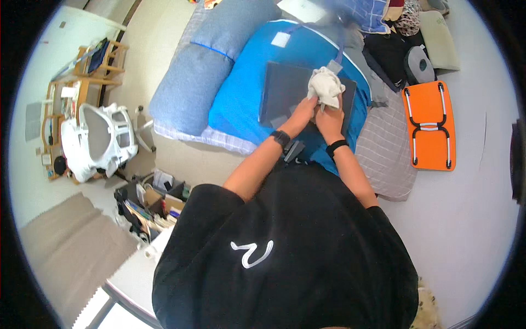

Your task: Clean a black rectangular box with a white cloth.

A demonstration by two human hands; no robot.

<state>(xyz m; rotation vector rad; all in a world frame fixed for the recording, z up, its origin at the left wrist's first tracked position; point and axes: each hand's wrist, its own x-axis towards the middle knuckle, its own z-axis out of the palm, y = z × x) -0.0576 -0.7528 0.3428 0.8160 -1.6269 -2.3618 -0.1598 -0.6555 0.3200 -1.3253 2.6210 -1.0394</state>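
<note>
A bunched cream-white cloth [324, 85] is held up in front of me by both hands. My left hand [303, 115] grips its lower left side, and a dark watch sits on that wrist. Close beside it, my right hand [330, 120] has hold of the cloth's lower right side; a black band circles the wrist. What may be inside the cloth is hidden. Beneath the hands, a dark grey flat panel or box [283, 84] lies on bright blue bedding [246, 88]. Small pale tags [281, 39] show on blurred purple straps beyond it.
A rolled blue-grey quilt or mattress [189, 86] lies left of the blue bedding. An orange folding table [429, 125], legs folded, is at the right, near dark clothing [388, 55]. Leftward are a white office chair [100, 140] and a bin of assorted items [158, 199].
</note>
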